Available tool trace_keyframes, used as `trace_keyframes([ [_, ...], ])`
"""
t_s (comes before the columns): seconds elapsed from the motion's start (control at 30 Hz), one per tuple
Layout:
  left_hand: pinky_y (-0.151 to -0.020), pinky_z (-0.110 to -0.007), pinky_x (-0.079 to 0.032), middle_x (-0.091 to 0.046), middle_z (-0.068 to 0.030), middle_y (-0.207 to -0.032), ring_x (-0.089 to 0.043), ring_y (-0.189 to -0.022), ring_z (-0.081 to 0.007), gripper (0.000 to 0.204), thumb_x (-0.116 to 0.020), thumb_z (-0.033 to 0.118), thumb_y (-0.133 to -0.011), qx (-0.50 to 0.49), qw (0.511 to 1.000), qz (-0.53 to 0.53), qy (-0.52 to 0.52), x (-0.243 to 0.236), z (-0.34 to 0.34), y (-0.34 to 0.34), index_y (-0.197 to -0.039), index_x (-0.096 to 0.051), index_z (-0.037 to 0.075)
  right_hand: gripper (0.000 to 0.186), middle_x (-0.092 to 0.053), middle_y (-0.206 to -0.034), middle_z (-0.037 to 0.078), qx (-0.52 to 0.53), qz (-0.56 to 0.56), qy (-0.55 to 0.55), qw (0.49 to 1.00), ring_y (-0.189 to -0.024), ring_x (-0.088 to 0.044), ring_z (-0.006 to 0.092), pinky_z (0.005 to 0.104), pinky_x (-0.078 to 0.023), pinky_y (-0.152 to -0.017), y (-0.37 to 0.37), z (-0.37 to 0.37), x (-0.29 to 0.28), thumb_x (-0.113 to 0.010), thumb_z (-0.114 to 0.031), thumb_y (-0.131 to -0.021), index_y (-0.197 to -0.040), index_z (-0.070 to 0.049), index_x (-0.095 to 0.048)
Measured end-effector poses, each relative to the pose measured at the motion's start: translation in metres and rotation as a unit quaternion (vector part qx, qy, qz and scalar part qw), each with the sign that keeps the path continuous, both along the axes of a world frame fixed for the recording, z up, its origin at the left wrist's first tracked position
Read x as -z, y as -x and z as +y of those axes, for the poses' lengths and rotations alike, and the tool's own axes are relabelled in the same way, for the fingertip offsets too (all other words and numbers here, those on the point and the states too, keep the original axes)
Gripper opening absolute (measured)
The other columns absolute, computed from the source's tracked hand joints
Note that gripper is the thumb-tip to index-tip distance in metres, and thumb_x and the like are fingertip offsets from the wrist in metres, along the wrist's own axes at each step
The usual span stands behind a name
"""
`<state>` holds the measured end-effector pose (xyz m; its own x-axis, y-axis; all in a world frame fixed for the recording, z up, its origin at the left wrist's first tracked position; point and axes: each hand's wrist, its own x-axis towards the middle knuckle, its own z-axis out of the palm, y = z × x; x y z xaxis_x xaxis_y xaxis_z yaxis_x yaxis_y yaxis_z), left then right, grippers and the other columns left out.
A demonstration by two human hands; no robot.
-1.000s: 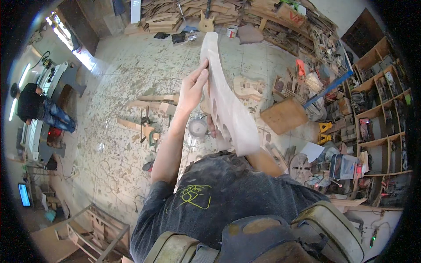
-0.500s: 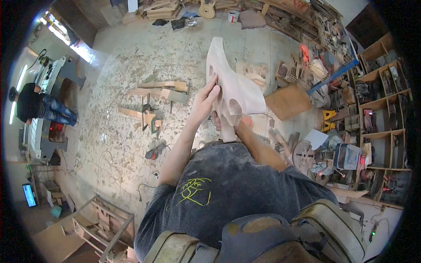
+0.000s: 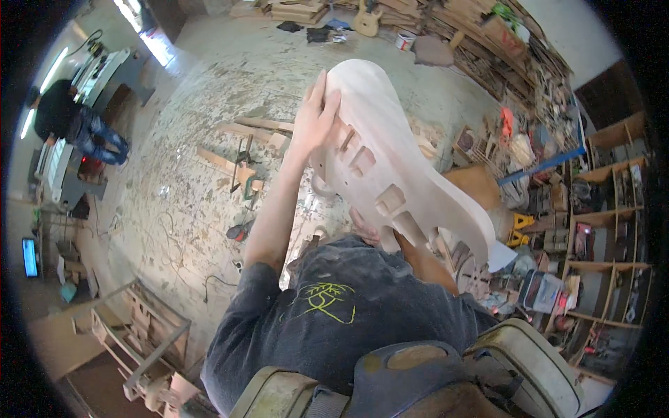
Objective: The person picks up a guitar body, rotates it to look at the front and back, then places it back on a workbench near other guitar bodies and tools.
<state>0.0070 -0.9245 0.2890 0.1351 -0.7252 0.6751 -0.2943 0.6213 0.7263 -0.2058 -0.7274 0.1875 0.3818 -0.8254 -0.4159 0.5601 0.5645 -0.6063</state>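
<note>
A pale, unfinished wooden guitar body (image 3: 411, 167) fills the middle of the head view, held up at an angle with several routed cavities facing me. My left hand (image 3: 313, 122) grips its upper left edge, fingers along the rim. Lower down and partly hidden behind the body, my right hand (image 3: 364, 226) is closed on it near its lower end.
Clamped wood pieces (image 3: 244, 171) lie on the dusty floor. A person (image 3: 83, 122) stands at a machine (image 3: 94, 184) on the left. A frame (image 3: 150, 352) is at lower left. Wood piles (image 3: 300, 12) line the back, cubbies (image 3: 606, 237) the right, near a brown board (image 3: 474, 181).
The guitar body has turned to show more of its cavity face and now slants down to the right. My left hand has moved up along its edge.
</note>
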Motion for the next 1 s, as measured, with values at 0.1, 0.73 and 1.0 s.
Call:
trace_keyframes([
  [0.1, -0.091, -0.031, -0.045, -0.067, -0.0175, -0.112, -0.063, -0.103, -0.0240, 0.053, -0.051, 0.043, -0.097, 0.032, 0.998, 0.032, -0.040, -0.011, -0.024, -0.012, -0.118, -0.063, -0.004, 0.058, -0.062, -0.084, 0.011, -0.019, 0.010, -0.008, 1.000, -0.071, -0.061, 0.0223, 0.0372, -0.050, -0.062, -0.002, 0.000, 0.002, -0.056, -0.057, -0.089, -0.097, 0.000, -0.063],
  [0.73, -0.080, -0.025, -0.049, -0.069, -0.0055, -0.101, -0.062, -0.092, -0.0100, 0.044, -0.064, 0.035, -0.094, 0.291, 0.887, 0.249, -0.259, 0.008, -0.032, -0.047, -0.115, -0.064, -0.003, 0.059, -0.063, -0.092, 0.012, -0.098, 0.043, -0.023, 0.994, -0.081, -0.061, 0.0210, 0.0357, -0.051, -0.067, -0.007, -0.014, 0.005, -0.054, -0.056, -0.091, -0.100, 0.001, -0.064],
  [1.0, -0.083, -0.025, -0.046, -0.069, -0.0055, -0.098, -0.061, -0.089, -0.0113, 0.054, -0.054, 0.047, -0.097, 0.055, 0.896, 0.346, -0.273, 0.042, 0.005, -0.097, -0.107, -0.069, -0.004, 0.059, -0.063, -0.095, 0.013, -0.232, 0.061, -0.031, 0.970, -0.085, -0.061, 0.0205, 0.0350, -0.052, -0.069, -0.018, -0.033, 0.004, -0.053, -0.056, -0.091, -0.101, 0.001, -0.064],
])
